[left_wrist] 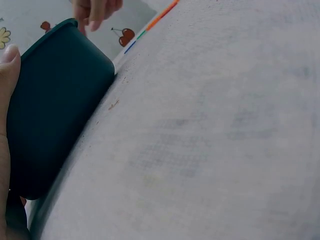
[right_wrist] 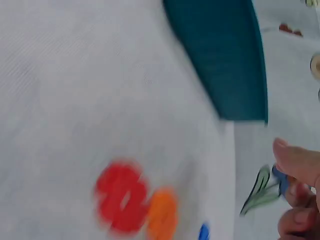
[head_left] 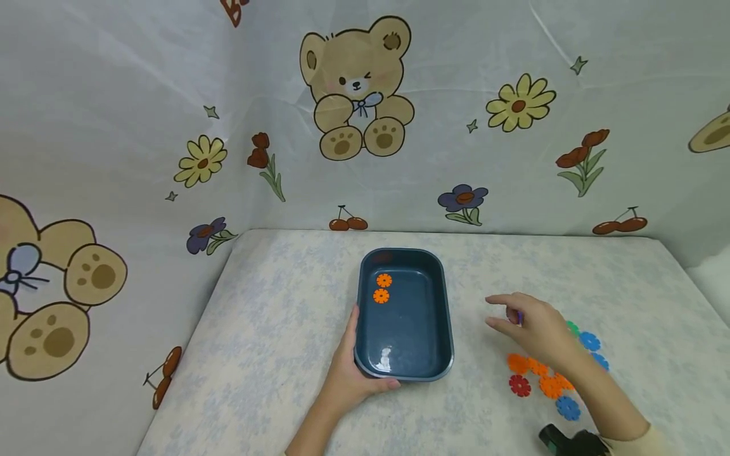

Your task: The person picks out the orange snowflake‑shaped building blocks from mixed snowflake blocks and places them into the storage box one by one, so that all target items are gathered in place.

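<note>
Tabletop blue tray (head_left: 441, 304) with two orange discs (head_left: 383, 288), left hand (head_left: 348, 373) gripping its corner, right hand (head_left: 533, 329) pinching something purple.

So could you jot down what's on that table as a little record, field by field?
surface: table under a pale flowered cloth
container: dark blue tray
in tray: two orange snowflake discs
left hand: grips the tray's near left corner
right hand: above the table right of the tray, pinching something small and purple
loose pieces: orange, red, blue and green discs under the right hand
</note>
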Demonstrator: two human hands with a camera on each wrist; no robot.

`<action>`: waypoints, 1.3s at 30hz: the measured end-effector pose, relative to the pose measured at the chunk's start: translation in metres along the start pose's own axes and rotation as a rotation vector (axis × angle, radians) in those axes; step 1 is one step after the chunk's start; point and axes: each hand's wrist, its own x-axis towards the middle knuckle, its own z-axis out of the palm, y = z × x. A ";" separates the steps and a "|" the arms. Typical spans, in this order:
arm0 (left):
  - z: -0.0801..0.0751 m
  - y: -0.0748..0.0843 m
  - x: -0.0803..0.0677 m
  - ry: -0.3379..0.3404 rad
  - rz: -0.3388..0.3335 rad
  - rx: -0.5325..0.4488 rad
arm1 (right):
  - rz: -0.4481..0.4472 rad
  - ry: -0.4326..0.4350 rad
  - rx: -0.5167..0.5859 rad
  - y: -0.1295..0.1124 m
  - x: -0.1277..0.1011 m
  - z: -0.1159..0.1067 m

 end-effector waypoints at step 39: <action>0.000 0.002 -0.001 -0.003 0.005 0.000 | 0.118 -0.237 0.115 0.055 -0.051 0.015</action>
